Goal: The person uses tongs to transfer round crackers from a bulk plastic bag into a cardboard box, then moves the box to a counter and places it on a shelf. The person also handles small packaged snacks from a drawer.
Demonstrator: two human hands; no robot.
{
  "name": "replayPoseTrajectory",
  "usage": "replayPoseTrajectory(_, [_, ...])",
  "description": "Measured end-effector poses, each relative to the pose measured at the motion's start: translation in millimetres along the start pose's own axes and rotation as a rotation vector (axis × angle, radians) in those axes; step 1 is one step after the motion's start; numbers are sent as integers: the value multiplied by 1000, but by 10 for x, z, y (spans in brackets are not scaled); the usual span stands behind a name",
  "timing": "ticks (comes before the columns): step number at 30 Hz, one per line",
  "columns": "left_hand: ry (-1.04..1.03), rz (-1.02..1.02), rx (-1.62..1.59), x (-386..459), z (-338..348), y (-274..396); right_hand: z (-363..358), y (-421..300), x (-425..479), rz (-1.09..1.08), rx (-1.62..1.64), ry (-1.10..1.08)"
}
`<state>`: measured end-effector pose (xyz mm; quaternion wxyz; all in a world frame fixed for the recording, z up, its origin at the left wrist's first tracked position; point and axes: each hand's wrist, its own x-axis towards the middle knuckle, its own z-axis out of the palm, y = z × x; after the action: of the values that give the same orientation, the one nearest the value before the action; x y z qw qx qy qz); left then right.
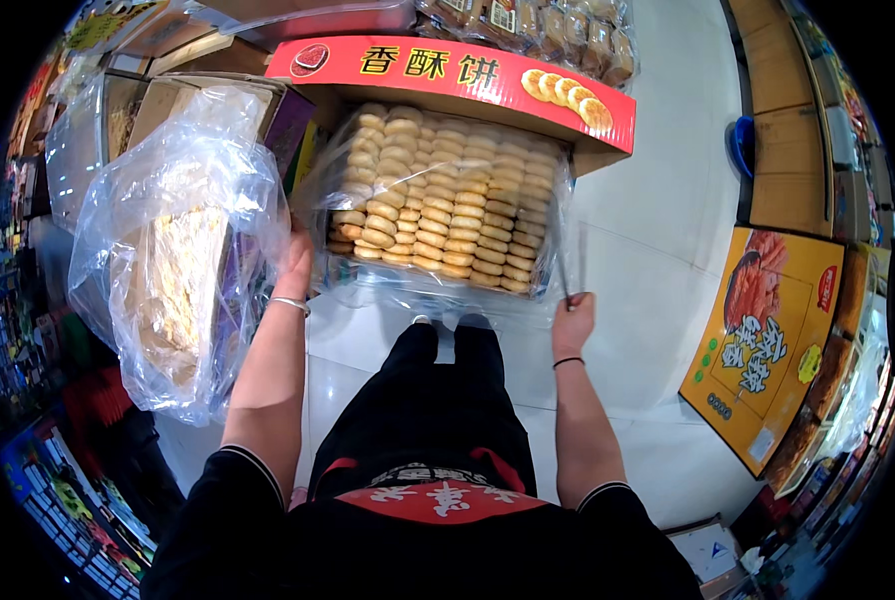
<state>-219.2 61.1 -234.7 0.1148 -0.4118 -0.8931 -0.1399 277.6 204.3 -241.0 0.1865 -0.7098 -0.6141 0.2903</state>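
Observation:
Before me a cardboard box with a red printed flap (492, 71) holds rows of small round golden pastries (447, 210). A clear plastic liner (522, 135) lies over the far rows and hangs past the near edge. My left hand (295, 259) is at the box's left side, against clear plastic, its fingertips hidden. My right hand (573, 324) is closed around a thin dark tool (563, 274) at the box's right corner; its exact kind is unclear. Left of my left hand, a large clear plastic bag (192, 150) drapes over a box of pale, flaky food (181, 277).
Packaged goods (545, 34) stand behind the pastry box. On the right, a yellow printed carton (762, 352) stands beside a row of brown cartons (785, 150), with a blue container (741, 146) at their edge. Pale floor tiles (642, 300) lie between.

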Motion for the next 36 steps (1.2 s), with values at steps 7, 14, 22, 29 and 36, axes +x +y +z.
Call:
replayPoseTrajectory(7, [-128, -206, -44, -110, 224, -177, -577, 489, 421, 197, 275, 386])
replayPoseTrajectory(14, [-177, 413, -646, -519, -766, 1819, -822, 183, 516, 364, 579, 420])
replayPoseTrajectory(22, [-583, 698, -590, -1023, 459, 3353, -1083, -204, 316, 374, 940, 373])
replayPoseTrajectory(29, [-1023, 581, -489, -1328, 69, 2803, -1271, -922, -237, 245, 1179, -102])
replayPoseTrajectory(36, [5, 98, -355, -647, -705, 1768, -1018, 270, -538, 545, 484, 63])
